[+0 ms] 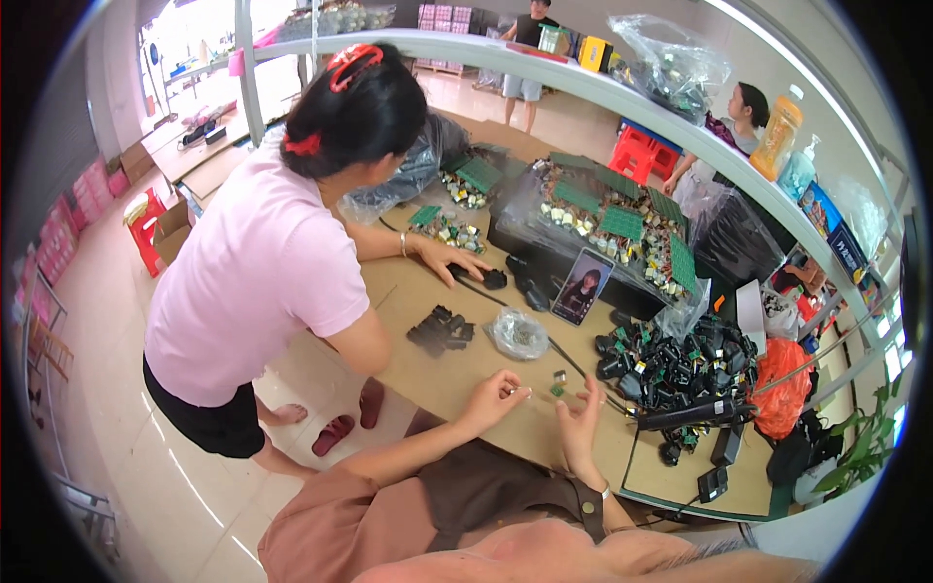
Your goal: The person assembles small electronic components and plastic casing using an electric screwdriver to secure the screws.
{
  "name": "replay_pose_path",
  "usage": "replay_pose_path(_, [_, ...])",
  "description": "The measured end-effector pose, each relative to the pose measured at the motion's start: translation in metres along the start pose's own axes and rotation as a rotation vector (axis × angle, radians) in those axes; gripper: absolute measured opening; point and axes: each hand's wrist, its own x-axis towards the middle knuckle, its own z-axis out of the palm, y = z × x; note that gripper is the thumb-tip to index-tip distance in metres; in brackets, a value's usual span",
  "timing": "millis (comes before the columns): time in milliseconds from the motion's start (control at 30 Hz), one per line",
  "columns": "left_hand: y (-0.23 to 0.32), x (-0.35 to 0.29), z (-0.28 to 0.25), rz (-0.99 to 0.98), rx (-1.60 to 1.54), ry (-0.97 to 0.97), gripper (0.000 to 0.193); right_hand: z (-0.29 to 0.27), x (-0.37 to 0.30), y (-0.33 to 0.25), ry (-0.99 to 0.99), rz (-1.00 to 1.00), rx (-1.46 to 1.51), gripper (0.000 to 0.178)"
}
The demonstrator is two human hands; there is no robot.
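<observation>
My left hand is over the near edge of the table, thumb and fingertips pressed together. Whatever they may hold is too small to make out. To its right, my right hand is raised with thumb and fingers apart, and nothing shows between them. Just beyond the gap between both hands lies a small circuit board part with green and pale pieces. Farther off sits a clear plastic bag of small metallic-looking bits. A phone with a lit screen leans against a dark box behind it.
A large heap of black housings with green boards covers the right side. A co-worker's hand rests near black pieces at left; more black pieces lie closer. Boxed green circuit boards stand behind, under a metal shelf. A black cable crosses the table.
</observation>
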Motion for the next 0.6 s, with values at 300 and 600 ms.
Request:
replay_pose_path(300, [0.028, -0.021, 0.0, -0.024, 0.066, -0.114, 0.026, 0.001, 0.002, -0.001, -0.528, -0.469, -0.144, 0.026])
replay_pose_path(600, [0.043, 0.02, -0.089, 0.404, 1.215, 0.269, 0.041, -0.052, 0.03, -0.008, -0.345, -0.038, 0.339, 0.025])
